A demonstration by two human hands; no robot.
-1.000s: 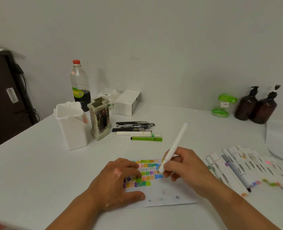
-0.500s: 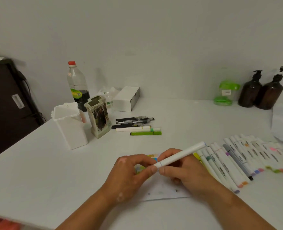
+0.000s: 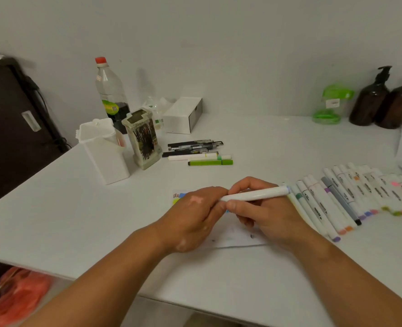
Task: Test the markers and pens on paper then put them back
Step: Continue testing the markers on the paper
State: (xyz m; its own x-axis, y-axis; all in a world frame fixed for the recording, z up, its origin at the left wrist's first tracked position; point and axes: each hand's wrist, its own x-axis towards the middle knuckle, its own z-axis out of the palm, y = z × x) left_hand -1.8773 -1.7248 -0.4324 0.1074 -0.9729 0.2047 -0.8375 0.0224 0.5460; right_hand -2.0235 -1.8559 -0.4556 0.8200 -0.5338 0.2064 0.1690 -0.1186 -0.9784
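A white marker (image 3: pixel 256 195) lies level between both hands above the test paper (image 3: pixel 236 238). My right hand (image 3: pixel 263 211) grips its barrel with thumb and curled fingers. My left hand (image 3: pixel 195 215) pinches its left end, which is hidden under the fingertips. Coloured swatches show on the paper's far left corner; the hands hide most of the sheet. A row of several white markers (image 3: pixel 350 197) lies to the right. Several pens and a green marker (image 3: pixel 200 152) lie further back, beside a white holder (image 3: pixel 105 152) and a patterned pen pot (image 3: pixel 144 138).
A bottle with a red cap (image 3: pixel 109 90), a white box (image 3: pixel 183 115), a green container (image 3: pixel 332 103) and two brown pump bottles (image 3: pixel 384 100) line the wall. A dark bag (image 3: pixel 11 128) stands at the left. The white table's (image 3: pixel 53 208) front edge runs below my forearms.
The marker has swung from upright with its tip on the paper to level. My left hand has left the paper and taken the marker's left end. The view has tilted down.
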